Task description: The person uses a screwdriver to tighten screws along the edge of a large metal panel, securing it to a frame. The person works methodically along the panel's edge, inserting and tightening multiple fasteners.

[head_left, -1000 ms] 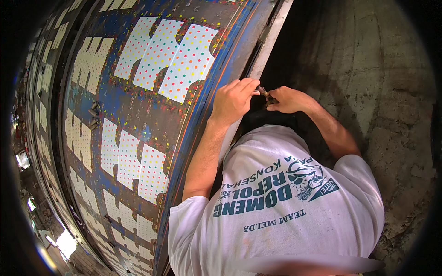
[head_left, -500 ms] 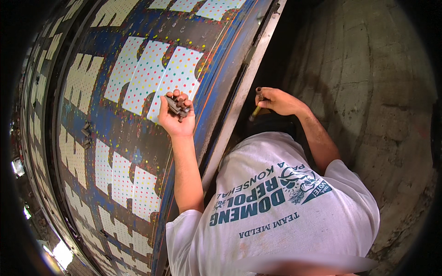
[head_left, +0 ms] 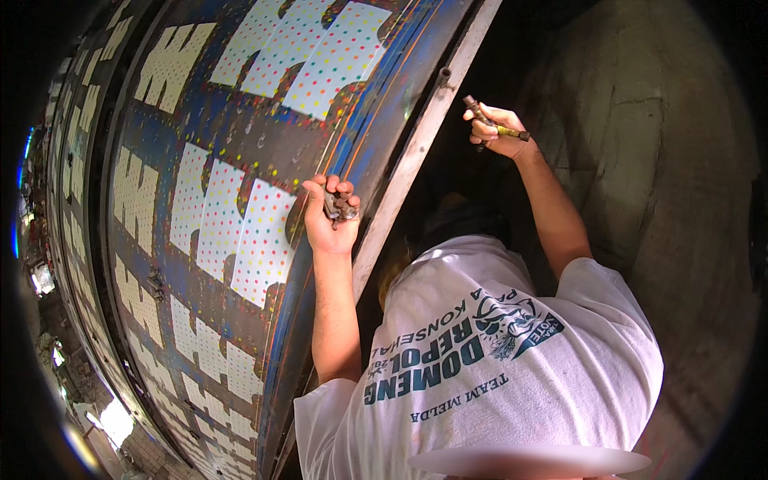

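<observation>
My left hand (head_left: 330,228) is palm up beside the table's edge, fingers curled around several small dark metal pieces (head_left: 341,208) that look like clamps or bolts; their exact kind is unclear. Off to the right, beyond the pale metal rail (head_left: 416,152), my right hand (head_left: 502,142) is raised over the dark gap. Its fingers are closed around a brown and yellow tool (head_left: 512,132) with tube-like ends, perhaps a T-handled wrench. Closest to my left hand lie white cut panels with coloured dots (head_left: 268,232), flat on the paint-spattered table (head_left: 248,128).
On the rail stands a short dark metal peg (head_left: 445,76). More dotted panels (head_left: 340,56) lie in rows along the long table. Small dark metal parts (head_left: 156,282) rest farther left on it. A worn concrete surface (head_left: 624,144) is on the right.
The table and its panels have shifted down and left in view. My right hand has risen away from my body, and the tool in it has turned. My left hand still holds the metal pieces.
</observation>
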The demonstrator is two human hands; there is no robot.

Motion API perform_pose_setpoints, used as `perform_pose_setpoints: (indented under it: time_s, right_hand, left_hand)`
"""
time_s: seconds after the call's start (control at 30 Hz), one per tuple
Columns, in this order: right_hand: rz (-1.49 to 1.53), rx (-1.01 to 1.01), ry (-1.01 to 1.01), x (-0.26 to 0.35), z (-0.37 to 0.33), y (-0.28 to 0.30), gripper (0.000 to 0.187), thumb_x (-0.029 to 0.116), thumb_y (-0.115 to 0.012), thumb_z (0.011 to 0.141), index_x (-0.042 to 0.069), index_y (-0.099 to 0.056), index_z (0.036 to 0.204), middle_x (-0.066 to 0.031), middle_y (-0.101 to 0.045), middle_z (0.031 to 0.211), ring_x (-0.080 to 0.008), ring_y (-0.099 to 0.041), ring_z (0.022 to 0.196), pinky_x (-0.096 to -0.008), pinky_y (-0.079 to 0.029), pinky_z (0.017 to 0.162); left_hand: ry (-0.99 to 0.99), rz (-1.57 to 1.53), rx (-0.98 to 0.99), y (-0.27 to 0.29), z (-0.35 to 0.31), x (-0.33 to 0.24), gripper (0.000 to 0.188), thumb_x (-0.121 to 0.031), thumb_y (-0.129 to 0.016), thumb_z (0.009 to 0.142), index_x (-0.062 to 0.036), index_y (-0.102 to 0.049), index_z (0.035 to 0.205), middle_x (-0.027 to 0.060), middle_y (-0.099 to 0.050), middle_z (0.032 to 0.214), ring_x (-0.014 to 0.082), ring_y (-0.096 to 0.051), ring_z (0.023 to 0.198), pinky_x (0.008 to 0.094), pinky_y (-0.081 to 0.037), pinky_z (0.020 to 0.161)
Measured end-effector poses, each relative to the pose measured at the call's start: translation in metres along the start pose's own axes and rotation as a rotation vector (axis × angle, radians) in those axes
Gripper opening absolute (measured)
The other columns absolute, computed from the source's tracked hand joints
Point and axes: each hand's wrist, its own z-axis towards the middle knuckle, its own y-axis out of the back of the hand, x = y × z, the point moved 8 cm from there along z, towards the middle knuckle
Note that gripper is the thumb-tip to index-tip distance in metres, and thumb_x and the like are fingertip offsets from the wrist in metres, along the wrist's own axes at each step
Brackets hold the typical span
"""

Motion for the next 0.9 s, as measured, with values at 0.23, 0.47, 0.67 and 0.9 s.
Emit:
perform_pose_setpoints:
  time_s: [0.23, 0.47, 0.67, 0.9]
  right_hand:
    - [0.203, 0.146, -0.266, 0.001, 0.03, 0.04, 0.043, 0.031, -0.038, 0.116, -0.004, -0.063, 0.123, 0.0031, -0.044, 0.062, -0.008, -0.038, 0.051, -0.0299, -0.043, 0.06]
    - [0.469, 0.302, -0.374, -0.007, 0.034, 0.032, 0.044, 0.033, -0.036, 0.116, -0.003, -0.06, 0.125, 0.0035, -0.042, 0.061, -0.0076, -0.038, 0.05, -0.0281, -0.038, 0.057]
    - [0.714, 0.364, -0.426, -0.017, 0.036, 0.028, 0.037, 0.033, -0.034, 0.116, 0.002, -0.056, 0.118, 0.0018, -0.04, 0.058, -0.0099, -0.037, 0.047, -0.0281, -0.034, 0.051]
    - [-0.088, 0.109, -0.405, 0.016, 0.047, 0.033, 0.037, 0.034, -0.044, 0.114, 0.003, -0.061, 0.102, 0.0004, -0.047, 0.059, -0.0116, -0.043, 0.049, -0.0293, -0.035, 0.051]
  left_hand:
    - [-0.053, 0.305, -0.174, -0.028, 0.071, 0.057, 0.027, -0.032, -0.073, 0.1, -0.0129, -0.063, 0.116, -0.0005, -0.06, 0.099, 0.0159, -0.061, 0.092, 0.0343, -0.056, 0.073]
    - [-0.083, 0.87, -0.299, -0.055, 0.118, 0.068, 0.034, -0.021, -0.077, 0.098, -0.0062, -0.066, 0.127, 0.0024, -0.066, 0.095, 0.014, -0.065, 0.086, 0.0367, -0.06, 0.073]
    - [-0.119, 1.163, -0.187, -0.086, 0.14, 0.073, 0.033, -0.03, -0.08, 0.097, -0.0034, -0.077, 0.116, 0.0034, -0.07, 0.092, 0.0106, -0.065, 0.084, 0.0281, -0.055, 0.077]
    - [-0.261, 1.673, 0.038, -0.139, 0.161, 0.095, 0.042, -0.022, -0.087, 0.087, -0.0099, -0.077, 0.126, 0.0141, -0.078, 0.109, 0.0219, -0.071, 0.09, 0.0345, -0.056, 0.086]
